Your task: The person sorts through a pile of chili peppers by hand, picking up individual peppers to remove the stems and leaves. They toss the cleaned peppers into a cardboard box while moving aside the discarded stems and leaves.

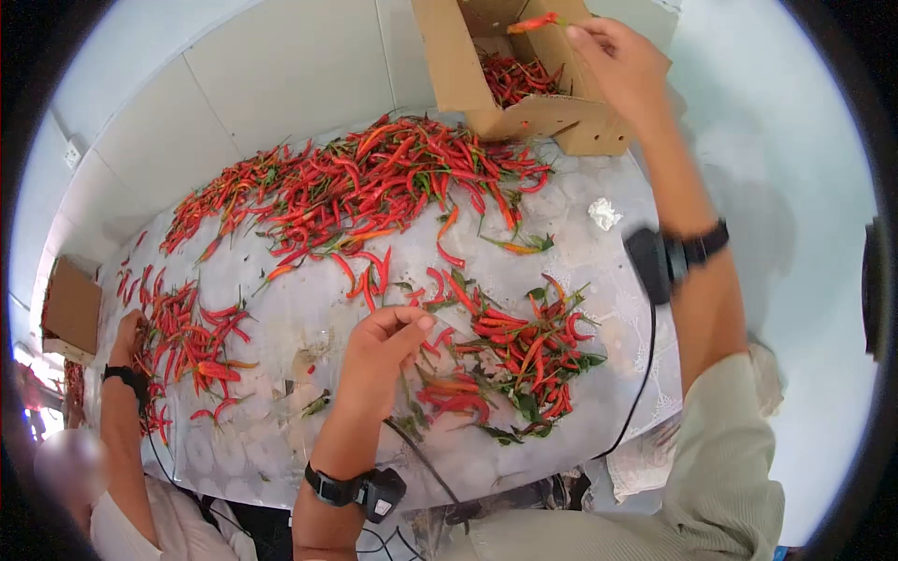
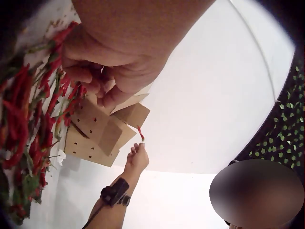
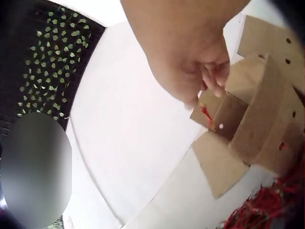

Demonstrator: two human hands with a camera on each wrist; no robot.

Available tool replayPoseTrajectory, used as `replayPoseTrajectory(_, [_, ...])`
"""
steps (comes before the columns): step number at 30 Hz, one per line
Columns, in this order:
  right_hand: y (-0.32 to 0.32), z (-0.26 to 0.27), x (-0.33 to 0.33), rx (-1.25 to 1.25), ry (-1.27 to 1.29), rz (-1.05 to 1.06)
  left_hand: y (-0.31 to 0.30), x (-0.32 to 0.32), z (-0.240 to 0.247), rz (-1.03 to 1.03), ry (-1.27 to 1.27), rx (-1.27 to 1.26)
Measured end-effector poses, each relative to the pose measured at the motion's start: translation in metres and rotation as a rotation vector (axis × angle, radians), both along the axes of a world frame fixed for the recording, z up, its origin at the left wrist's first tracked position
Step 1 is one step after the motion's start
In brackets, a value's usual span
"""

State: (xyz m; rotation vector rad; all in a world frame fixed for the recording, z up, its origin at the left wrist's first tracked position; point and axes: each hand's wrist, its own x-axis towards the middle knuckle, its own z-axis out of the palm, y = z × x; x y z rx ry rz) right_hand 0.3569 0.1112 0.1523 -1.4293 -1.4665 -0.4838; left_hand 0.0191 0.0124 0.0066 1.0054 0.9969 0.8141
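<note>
My right hand (image 1: 622, 65) is raised over the open cardboard box (image 1: 458, 61) at the back. Its thumb and fingers pinch a red-orange chili pepper (image 1: 535, 22), seen also as a chili pepper (image 3: 206, 116) in the right wrist view. Loose red chilies (image 1: 514, 77) lie inside the box. Low over the front of the table, my left hand (image 1: 369, 360) has its fingers curled, thumb against index finger. A blurred sprig of chilies (image 1: 454, 397) with green leaves hangs from it. A small pile of chilies (image 1: 528, 341) lies beside that sprig.
A long heap of red chilies (image 1: 374, 178) runs along the wall. Another person's hand (image 1: 129, 335) works at a pile of chilies (image 1: 196, 346) on the left, near a second box (image 1: 73, 304). Crumpled foil (image 1: 604, 214) lies at right. A cable (image 1: 645, 383) hangs from my right wrist.
</note>
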Motion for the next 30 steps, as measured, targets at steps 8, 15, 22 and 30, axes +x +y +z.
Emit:
replayPoseTrajectory(8, [-0.085,-0.058,-0.057,-0.650,-0.078,0.234,0.009,-0.005,-0.007,0.006,-0.088,-0.001])
replayPoseTrajectory(15, [-0.137,-0.145,-0.066,-0.818,0.027,0.596,0.002,0.002,-0.008,-0.051,-0.029,0.007])
replayPoseTrajectory(22, [-0.144,-0.153,-0.088,-0.783,-0.115,0.555,0.003,0.004,-0.017,-0.116,-0.002,0.092])
replayPoseTrajectory(30, [-0.142,-0.161,-0.091,-0.646,-0.157,0.483,0.001,0.004,-0.016,-0.128,0.002,0.172])
